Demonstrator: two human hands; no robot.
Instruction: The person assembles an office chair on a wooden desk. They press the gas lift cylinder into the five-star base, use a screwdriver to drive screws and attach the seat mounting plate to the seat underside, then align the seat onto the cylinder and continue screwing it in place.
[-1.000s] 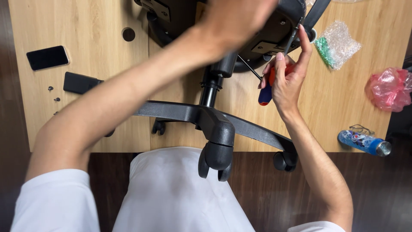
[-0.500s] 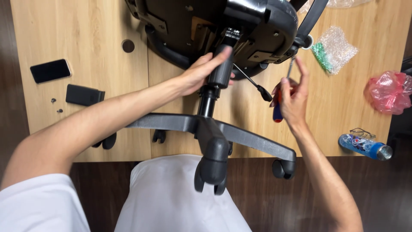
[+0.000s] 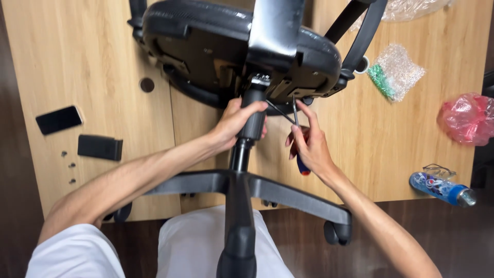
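Hands (image 3: 234, 123) on chair column (image 3: 250, 126)

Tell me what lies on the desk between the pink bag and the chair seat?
In the head view, a clear bubble-wrap packet with green parts lies on the wooden desk between the pink bag and the chair seat.

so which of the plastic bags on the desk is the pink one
The crumpled pink bag at the desk's far right edge. The other nearby, the bubble-wrap bag, is clear with green bits inside and lies closer to the chair seat.
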